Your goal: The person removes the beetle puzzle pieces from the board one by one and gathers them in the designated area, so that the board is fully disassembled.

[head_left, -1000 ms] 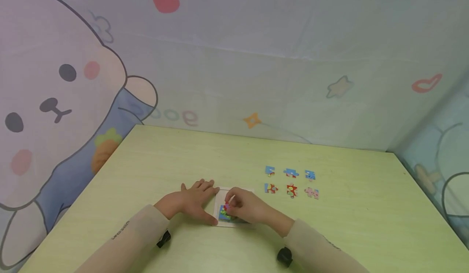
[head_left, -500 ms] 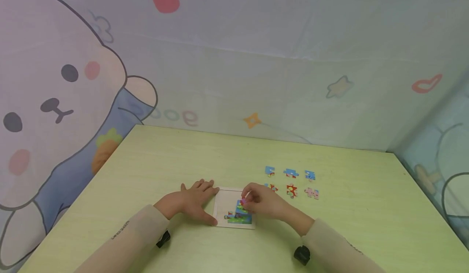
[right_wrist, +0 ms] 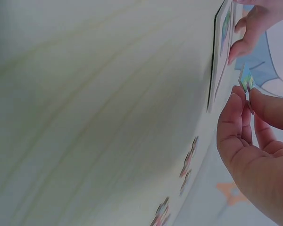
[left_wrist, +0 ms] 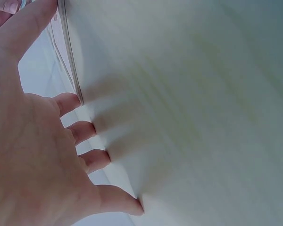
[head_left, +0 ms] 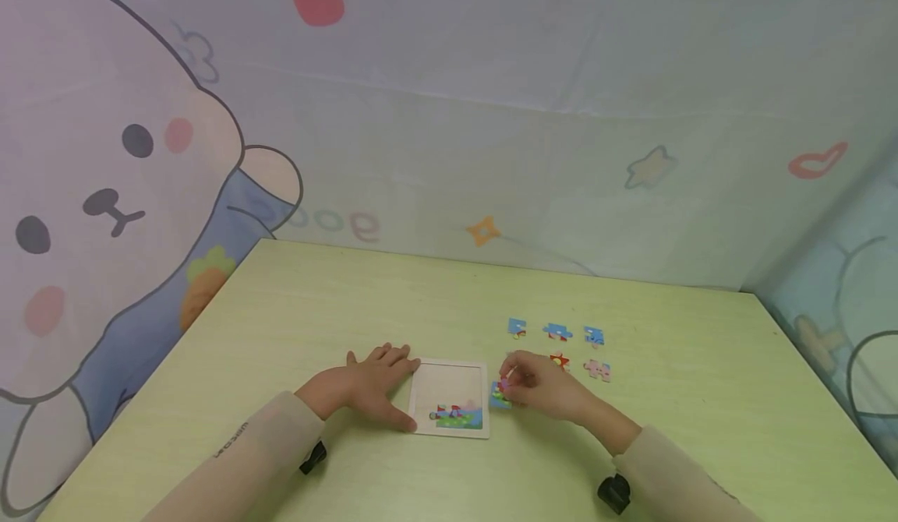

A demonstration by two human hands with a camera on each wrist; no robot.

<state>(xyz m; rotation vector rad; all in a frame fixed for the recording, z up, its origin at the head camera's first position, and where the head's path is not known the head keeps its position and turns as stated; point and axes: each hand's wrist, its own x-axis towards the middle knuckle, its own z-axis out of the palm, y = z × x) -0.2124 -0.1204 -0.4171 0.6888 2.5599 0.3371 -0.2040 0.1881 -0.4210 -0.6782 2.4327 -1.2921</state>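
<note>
Spread wide and holding nothing, the left hand (head_left: 375, 386) rests at nine o'clock of the square puzzle tray (head_left: 445, 384), thumb and index fingertip touching its left edge near the corners. Pale and wood-toned, the tray has a thin raised rim. Across its floor, from about seven o'clock round to four, lies a strip of jigsaw pieces (head_left: 459, 418) in blue and green with red figures, a knob at its left end. Just off the tray's three o'clock edge, the right hand (head_left: 543, 386) pinches a single jigsaw piece (head_left: 500, 399) between thumb and fingers: blue ground, green patches, red and pinkish purple by the fingertips, which cover part of it. Toward one and two o'clock, on the yellow-green tabletop (head_left: 337, 296), lie three mostly blue pieces (head_left: 557, 332) in a row; below them are a red piece (head_left: 560, 361), partly hidden by the right hand, and a pink piece (head_left: 598, 369).

From the left wrist, the other three left fingertips show set on the tabletop, throwing soft shadows. From the head, the strip's printed face is plain; from the right wrist it is a foreshortened sliver, but the pinched piece appears almost edge-on, thin, tilted and raised off the tabletop.
</note>
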